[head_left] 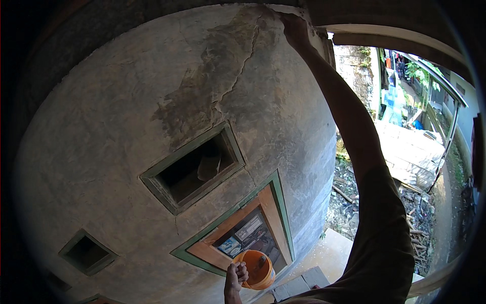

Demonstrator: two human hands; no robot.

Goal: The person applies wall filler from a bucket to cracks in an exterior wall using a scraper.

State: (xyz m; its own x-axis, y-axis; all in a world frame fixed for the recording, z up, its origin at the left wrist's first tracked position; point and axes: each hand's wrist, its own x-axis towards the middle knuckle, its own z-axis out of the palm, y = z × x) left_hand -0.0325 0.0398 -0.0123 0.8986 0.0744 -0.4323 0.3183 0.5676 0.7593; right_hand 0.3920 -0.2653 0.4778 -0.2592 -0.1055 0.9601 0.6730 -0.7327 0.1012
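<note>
My left hand [236, 276] is closed on the rim side of an orange bucket [264, 283], low in front of the wall. Inside the bucket a small greyish thing shows, its kind unclear. My right arm stretches high, and my right hand [294, 26] is against the top of the plastered wall [116, 116], near the upper end of a long crack [240, 76]. Its fingers look closed, but shadow hides what they hold. Around the crack spreads a dark, damp-looking patch [202, 71], reaching down toward a green-framed vent opening [192, 167].
Below the vent is a window [248, 235] with a green and wooden frame. A smaller vent [88, 252] sits at lower left. Dark beams [395, 43] run overhead at right. Grey blocks [304, 283] lie below the bucket; rubble and sticks [417, 233] cover ground outside.
</note>
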